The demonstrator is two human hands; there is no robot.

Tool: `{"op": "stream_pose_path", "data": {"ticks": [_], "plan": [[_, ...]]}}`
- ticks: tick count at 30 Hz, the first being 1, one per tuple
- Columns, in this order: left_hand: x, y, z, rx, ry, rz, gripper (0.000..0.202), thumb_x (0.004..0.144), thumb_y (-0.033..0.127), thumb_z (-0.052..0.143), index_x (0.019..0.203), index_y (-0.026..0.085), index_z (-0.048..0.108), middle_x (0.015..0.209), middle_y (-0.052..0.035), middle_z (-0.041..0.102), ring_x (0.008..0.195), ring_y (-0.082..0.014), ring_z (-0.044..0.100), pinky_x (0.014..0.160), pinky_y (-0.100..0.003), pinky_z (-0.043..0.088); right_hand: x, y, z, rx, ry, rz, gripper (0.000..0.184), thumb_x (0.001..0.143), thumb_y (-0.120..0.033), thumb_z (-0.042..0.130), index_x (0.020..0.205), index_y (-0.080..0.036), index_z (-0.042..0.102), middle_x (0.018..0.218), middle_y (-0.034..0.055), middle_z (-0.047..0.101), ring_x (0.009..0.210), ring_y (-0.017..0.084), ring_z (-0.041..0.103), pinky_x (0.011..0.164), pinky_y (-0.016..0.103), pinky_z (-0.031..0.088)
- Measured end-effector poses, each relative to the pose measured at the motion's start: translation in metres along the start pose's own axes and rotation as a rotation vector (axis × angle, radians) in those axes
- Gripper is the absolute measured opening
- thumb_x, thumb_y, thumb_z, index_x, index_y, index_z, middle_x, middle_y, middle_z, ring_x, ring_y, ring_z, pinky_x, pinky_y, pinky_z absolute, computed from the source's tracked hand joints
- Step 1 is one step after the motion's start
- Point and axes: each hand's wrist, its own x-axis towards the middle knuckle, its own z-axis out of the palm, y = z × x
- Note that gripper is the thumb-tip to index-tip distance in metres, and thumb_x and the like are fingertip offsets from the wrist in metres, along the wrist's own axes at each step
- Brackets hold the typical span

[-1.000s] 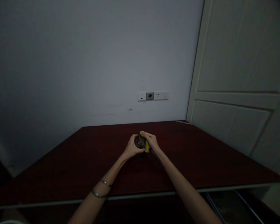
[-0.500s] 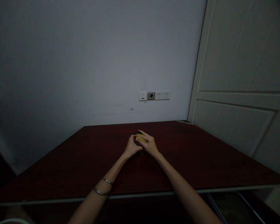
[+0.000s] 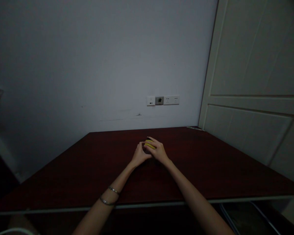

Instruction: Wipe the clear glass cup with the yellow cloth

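Observation:
Both my hands meet at the middle of a dark red-brown table (image 3: 210,169). My left hand (image 3: 139,155) is closed round a small dark object that my fingers almost wholly hide. My right hand (image 3: 157,150) is closed over a small yellow piece (image 3: 149,144), which sits on top of that dark object. Only a strip of the yellow shows between my fingers. Two thin bracelets (image 3: 109,195) circle my left wrist.
A pale wall stands behind the table, with a row of sockets (image 3: 163,100) just above the tabletop. A white panelled door (image 3: 254,98) rises at the right. The table's near edge (image 3: 161,204) runs across the bottom, with a dark framed thing (image 3: 245,218) below it at the right.
A second ago my right hand held the yellow piece beside the dark object, which showed in my left hand. Now the yellow piece lies on top and both hands cover them.

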Motion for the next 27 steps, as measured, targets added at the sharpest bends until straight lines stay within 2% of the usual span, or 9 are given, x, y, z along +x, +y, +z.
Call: {"op": "stream_pose_path", "data": {"ticks": [4, 6, 8, 11, 15, 23, 27], "plan": [[0.0, 0.005, 0.004, 0.002, -0.02, 0.032, 0.066, 0.042, 0.023, 0.08, 0.099, 0.014, 0.047, 0.098, -0.0082, 0.058, 0.091, -0.0207, 0.056, 0.084, -0.036, 0.042, 0.006, 0.011, 0.001, 0.126, 0.139, 0.16, 0.027, 0.07, -0.038, 0.06, 0.09, -0.023, 0.068, 0.1, 0.0054, 0.066, 0.104, 0.023, 0.055, 0.093, 0.039, 0.04], [0.0, 0.008, 0.006, -0.068, -0.033, -0.007, 0.064, 0.043, 0.024, 0.08, 0.096, 0.014, 0.046, 0.094, -0.0073, 0.059, 0.088, -0.0193, 0.057, 0.081, -0.035, 0.044, 0.009, 0.016, 0.0, 0.242, 0.154, 0.26, 0.031, 0.067, -0.041, 0.062, 0.089, -0.02, 0.069, 0.097, 0.0066, 0.067, 0.102, 0.025, 0.056, 0.092, 0.041, 0.041], [0.002, 0.009, 0.007, -0.166, -0.031, -0.057, 0.063, 0.044, 0.025, 0.08, 0.095, 0.014, 0.045, 0.092, -0.0064, 0.059, 0.085, -0.0179, 0.058, 0.079, -0.034, 0.045, 0.011, 0.018, -0.002, 0.35, 0.124, 0.296, 0.034, 0.064, -0.041, 0.064, 0.089, -0.019, 0.068, 0.101, 0.0082, 0.066, 0.103, 0.025, 0.056, 0.091, 0.041, 0.041], [0.005, 0.007, 0.007, -0.27, 0.004, -0.118, 0.06, 0.046, 0.029, 0.079, 0.094, 0.015, 0.046, 0.089, -0.0059, 0.06, 0.081, -0.0168, 0.059, 0.076, -0.032, 0.046, 0.011, 0.014, -0.006, 0.404, 0.046, 0.223, 0.033, 0.064, -0.04, 0.066, 0.09, -0.02, 0.068, 0.112, 0.0084, 0.06, 0.109, 0.025, 0.052, 0.094, 0.039, 0.039], [0.006, 0.004, 0.005, -0.285, 0.052, -0.146, 0.059, 0.045, 0.032, 0.078, 0.09, 0.014, 0.045, 0.086, -0.0061, 0.059, 0.078, -0.0171, 0.059, 0.074, -0.032, 0.046, 0.009, 0.009, -0.007, 0.382, -0.022, 0.152, 0.029, 0.063, -0.037, 0.067, 0.088, -0.022, 0.069, 0.12, 0.0075, 0.055, 0.11, 0.024, 0.051, 0.096, 0.038, 0.037], [0.001, 0.014, 0.004, -0.218, -0.053, -0.046, 0.06, 0.047, 0.027, 0.078, 0.095, 0.015, 0.043, 0.09, -0.0042, 0.057, 0.08, -0.0153, 0.057, 0.076, -0.031, 0.045, 0.01, 0.014, -0.004, 0.303, 0.186, 0.226, 0.028, 0.068, -0.037, 0.062, 0.089, -0.02, 0.068, 0.099, 0.0071, 0.067, 0.104, 0.024, 0.055, 0.095, 0.042, 0.038], [0.005, 0.007, 0.005, -0.241, 0.005, -0.027, 0.06, 0.047, 0.027, 0.077, 0.095, 0.014, 0.043, 0.089, -0.0047, 0.056, 0.079, -0.0152, 0.057, 0.075, -0.031, 0.045, 0.006, 0.009, -0.004, 0.279, 0.096, 0.117, 0.024, 0.068, -0.034, 0.063, 0.089, -0.023, 0.069, 0.107, 0.0061, 0.063, 0.108, 0.023, 0.053, 0.095, 0.039, 0.039]]}}
